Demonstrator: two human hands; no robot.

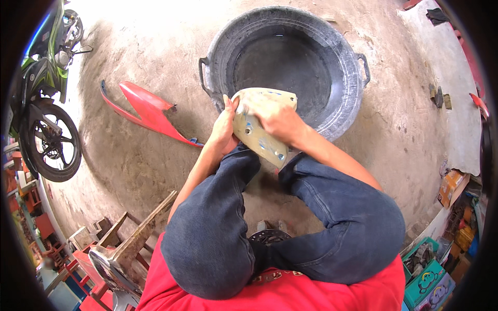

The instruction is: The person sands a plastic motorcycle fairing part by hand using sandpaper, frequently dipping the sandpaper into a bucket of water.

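Observation:
A curved beige body panel (258,139) with blue patches and small holes is held above my knees, at the near rim of a large black tub (348,98). My left hand (224,130) grips the panel's left edge, thumb pointing up along it. My right hand (274,115) presses on the upper face of the panel with its fingers bent. A small greyish bit shows at those fingertips; what it is, I cannot make out. Inside the tub the bottom looks dark and wet. The panel's underside is hidden.
A red fairing piece (150,113) lies on the concrete floor to the left. Beyond it stands a green and black motorcycle (46,132). Wooden pieces (127,241) are at the lower left. Boxes (428,282) and clutter line the lower right.

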